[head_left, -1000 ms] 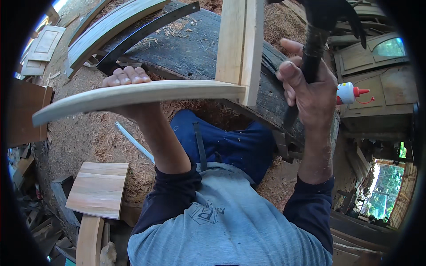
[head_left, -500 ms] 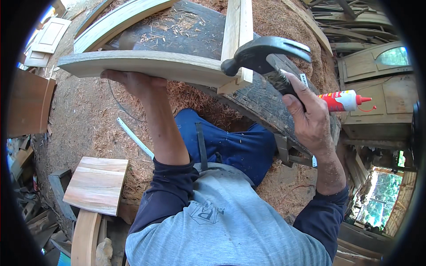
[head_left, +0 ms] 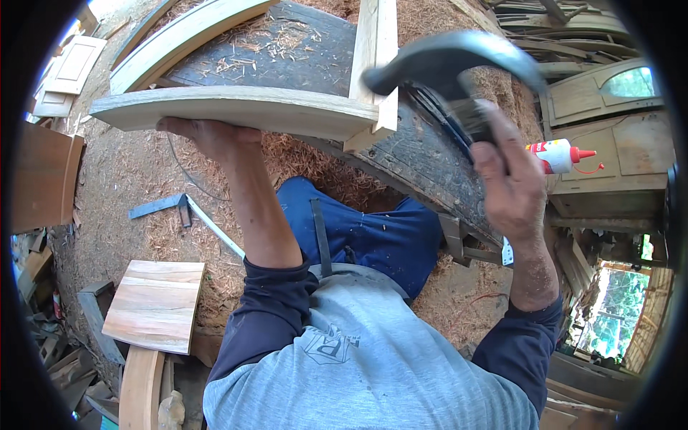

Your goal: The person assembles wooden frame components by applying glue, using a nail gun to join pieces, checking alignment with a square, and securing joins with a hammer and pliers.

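My left hand (head_left: 204,134) grips the underside of a curved pale wooden rail (head_left: 236,111) that meets an upright wooden board (head_left: 376,50) at a joint. My right hand (head_left: 505,179) is shut on the handle of a dark claw hammer (head_left: 448,61), whose blurred head hangs just right of the joint. Both pieces rest over a dark, worn workbench top (head_left: 308,54) strewn with shavings.
A white glue bottle with a red cap (head_left: 562,156) stands on a bench at the right. A metal square (head_left: 183,211) lies on the sawdust floor. A flat wooden panel (head_left: 154,304) and more curved timber (head_left: 179,36) lie around. Scrap wood is stacked at the left.
The hammer swung down from raised at the upper right to beside the joint. The curved rail shifted up and left against the upright board, still under my left hand.
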{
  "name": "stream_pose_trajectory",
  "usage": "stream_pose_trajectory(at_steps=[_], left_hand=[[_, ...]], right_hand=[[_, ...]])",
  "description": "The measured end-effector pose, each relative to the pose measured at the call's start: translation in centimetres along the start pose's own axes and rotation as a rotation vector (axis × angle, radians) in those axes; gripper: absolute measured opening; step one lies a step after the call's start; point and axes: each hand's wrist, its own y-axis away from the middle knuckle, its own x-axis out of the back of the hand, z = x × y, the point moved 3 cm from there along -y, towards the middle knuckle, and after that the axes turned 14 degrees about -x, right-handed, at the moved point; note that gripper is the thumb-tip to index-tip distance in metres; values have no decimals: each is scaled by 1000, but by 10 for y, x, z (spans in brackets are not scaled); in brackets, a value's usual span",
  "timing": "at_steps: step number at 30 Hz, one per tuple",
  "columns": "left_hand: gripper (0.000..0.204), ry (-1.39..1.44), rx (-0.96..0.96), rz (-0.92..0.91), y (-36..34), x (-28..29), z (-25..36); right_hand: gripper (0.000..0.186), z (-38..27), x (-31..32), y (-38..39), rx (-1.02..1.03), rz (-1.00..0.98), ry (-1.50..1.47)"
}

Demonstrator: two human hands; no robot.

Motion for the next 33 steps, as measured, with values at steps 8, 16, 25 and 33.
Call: stream_pose_trajectory(at_steps=[8, 16, 25, 33], left_hand=[[63, 158, 4, -162, -4, -2, -4], [64, -8, -8, -71, 10, -26, 16], [78, 347, 32, -226, -35, 22, -36], [26, 985, -259, -786, -21, -19, 64]], right_hand=[[44, 1, -9, 1, -3, -94, 163], [38, 13, 0, 13, -344, 46, -416], [33, 28, -6, 32, -438, 98, -682], [27, 32, -27, 43, -426, 131, -1185]])
